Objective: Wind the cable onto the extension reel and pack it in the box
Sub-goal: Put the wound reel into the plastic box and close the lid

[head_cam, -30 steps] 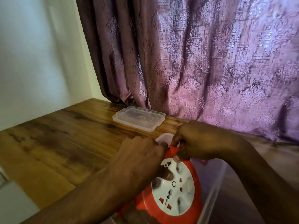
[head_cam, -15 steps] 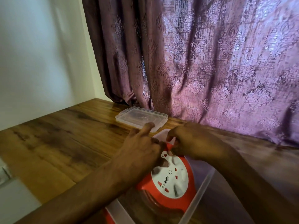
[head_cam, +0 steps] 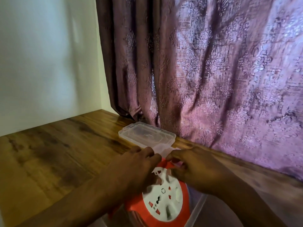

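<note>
The red extension reel (head_cam: 161,204) with a white socket face lies tilted inside a clear plastic box (head_cam: 199,203) at the bottom centre. My left hand (head_cam: 132,171) rests on the reel's upper left side, fingers curled over its edge. My right hand (head_cam: 195,167) covers the reel's upper right, fingers pinched at its red top part. The fingertips of both hands nearly meet above the box's far rim. The cable itself is hidden.
The box's clear lid (head_cam: 146,135) lies flat on the wooden table (head_cam: 54,154), just beyond my hands. A purple patterned curtain (head_cam: 205,71) hangs behind the table; a white wall (head_cam: 45,59) stands to the left.
The view has tilted up and the reel sits lower in the picture. My left hand's raised finger has curled down, and both hands stay on the reel's top.
</note>
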The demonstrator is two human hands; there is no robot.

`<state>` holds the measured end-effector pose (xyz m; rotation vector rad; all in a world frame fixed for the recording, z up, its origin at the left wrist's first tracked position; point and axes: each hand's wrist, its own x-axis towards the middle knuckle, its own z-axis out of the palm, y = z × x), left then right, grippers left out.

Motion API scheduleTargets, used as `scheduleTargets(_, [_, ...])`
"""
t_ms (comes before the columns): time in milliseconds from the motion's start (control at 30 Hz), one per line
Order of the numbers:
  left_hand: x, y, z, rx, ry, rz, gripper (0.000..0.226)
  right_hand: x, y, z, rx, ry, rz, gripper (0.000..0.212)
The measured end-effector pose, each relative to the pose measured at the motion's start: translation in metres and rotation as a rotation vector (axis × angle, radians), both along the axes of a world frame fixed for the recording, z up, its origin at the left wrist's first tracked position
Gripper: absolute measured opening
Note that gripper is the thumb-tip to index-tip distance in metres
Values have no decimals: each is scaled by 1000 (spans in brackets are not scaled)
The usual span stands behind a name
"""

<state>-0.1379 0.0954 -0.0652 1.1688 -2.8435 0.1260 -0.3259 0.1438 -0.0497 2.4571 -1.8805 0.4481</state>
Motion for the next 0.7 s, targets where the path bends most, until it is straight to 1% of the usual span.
scheduleTargets(167, [-13, -15, 5, 37, -25, 15, 59, -13, -19, -13, -97, -36, 9, 33])
scheduleTargets(267, [-17, -18, 7, 37, -14, 11, 57, -16, -24, -21, -172, -10, 19, 31])
scheduleTargets(400, [-16, -21, 8, 17, 40, -30, 60, -18, -22, -20, -111, -25, -3, 30])
scheduleTargets(467, [-12, -29, 10, 100, 76, -53, 60, -19, -22, -17, -75, -38, -17, 31])
scheduleTargets(567, [-10, -49, 17, 329, 275, -133, 63, -19, -21, -14, -46, -68, -39, 32])
scheduleTargets(633, [-12, -73, 17, 360, 429, -188, 62, -19, -22, -14, -60, -68, -46, 32])
scheduleTargets(700, [-17, -106, 13, 356, 578, -150, 45, -20, -23, -15, -94, -62, -49, 31])
